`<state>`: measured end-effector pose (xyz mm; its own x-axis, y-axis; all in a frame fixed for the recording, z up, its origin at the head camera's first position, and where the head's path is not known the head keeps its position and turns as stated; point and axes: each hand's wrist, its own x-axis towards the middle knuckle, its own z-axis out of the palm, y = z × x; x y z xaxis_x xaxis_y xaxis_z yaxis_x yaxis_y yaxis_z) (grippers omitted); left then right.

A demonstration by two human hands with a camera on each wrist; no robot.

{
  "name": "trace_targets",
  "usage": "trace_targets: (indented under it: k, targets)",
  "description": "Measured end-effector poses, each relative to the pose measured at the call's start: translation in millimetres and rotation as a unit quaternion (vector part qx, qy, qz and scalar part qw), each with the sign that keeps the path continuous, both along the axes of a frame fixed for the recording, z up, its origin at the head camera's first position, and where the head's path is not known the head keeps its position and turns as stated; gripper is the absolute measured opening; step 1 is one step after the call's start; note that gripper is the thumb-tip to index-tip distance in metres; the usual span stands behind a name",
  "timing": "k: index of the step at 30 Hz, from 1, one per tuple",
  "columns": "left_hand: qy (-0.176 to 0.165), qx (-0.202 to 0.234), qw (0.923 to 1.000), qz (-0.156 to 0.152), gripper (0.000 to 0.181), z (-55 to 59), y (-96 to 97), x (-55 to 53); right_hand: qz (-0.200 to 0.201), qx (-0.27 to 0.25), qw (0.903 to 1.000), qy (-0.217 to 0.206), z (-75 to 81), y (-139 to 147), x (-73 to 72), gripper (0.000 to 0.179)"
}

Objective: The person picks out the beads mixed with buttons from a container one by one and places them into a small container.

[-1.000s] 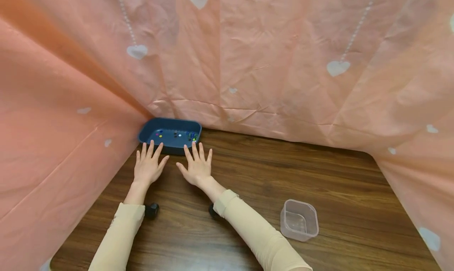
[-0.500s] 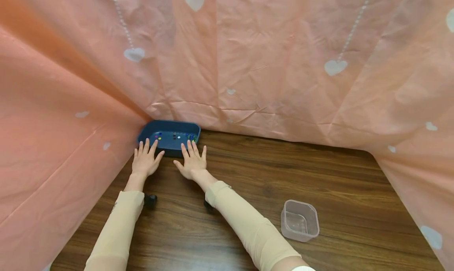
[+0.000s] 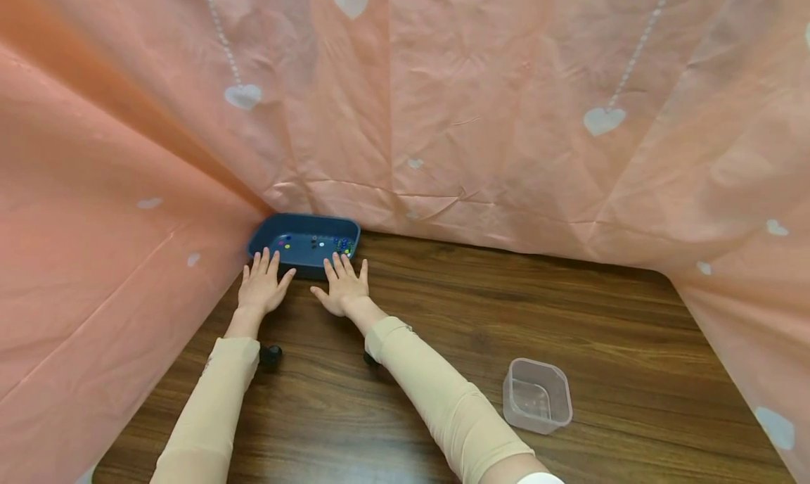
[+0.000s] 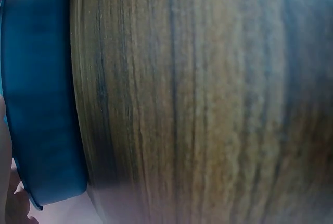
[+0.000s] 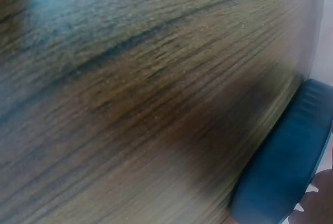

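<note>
A blue rectangular tray point(image 3: 310, 223) stands in the far left corner of the table. Several small coloured pieces lie in it, with a cluster of blue and green beads point(image 3: 344, 245) at its right end. My left hand point(image 3: 261, 287), fingers spread and palm down, overlaps the tray's near left rim in the head view. Likewise spread, my right hand point(image 3: 344, 287) has its fingertips at the near right rim. Neither hand holds anything. Both wrist views show the tray's outer side wall point(image 4: 41, 94) with fingers close to its rim.
A clear square plastic container point(image 3: 538, 396) stands on the wooden table point(image 3: 455, 308) at the right front. Pink curtains point(image 3: 468, 104) with white hearts hang behind the table and along its sides. The tray sits close against the curtain corner.
Both hands have moved slightly forward, bringing the fingers nearer to the tray's near rim. Over the last half second the hands have stayed nearly still.
</note>
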<state>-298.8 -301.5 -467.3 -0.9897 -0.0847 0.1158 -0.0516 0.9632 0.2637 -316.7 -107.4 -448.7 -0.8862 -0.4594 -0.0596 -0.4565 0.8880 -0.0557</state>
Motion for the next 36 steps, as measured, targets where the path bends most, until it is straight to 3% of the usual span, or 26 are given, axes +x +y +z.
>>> trace_targets:
  k: [22, 36]
  targets:
    - [-0.005, -0.006, 0.9998, -0.017, 0.075, -3.2, 5.0, 7.5, -0.005, 0.002, 0.9998, 0.018, -8.6, 8, 7.8, 0.072]
    - [0.007, -0.008, 0.9997, -0.022, 0.074, -4.3, 16.1, 21.8, -0.001, -0.018, 0.9995, 0.027, -11.8, 22, 20.0, 0.070]
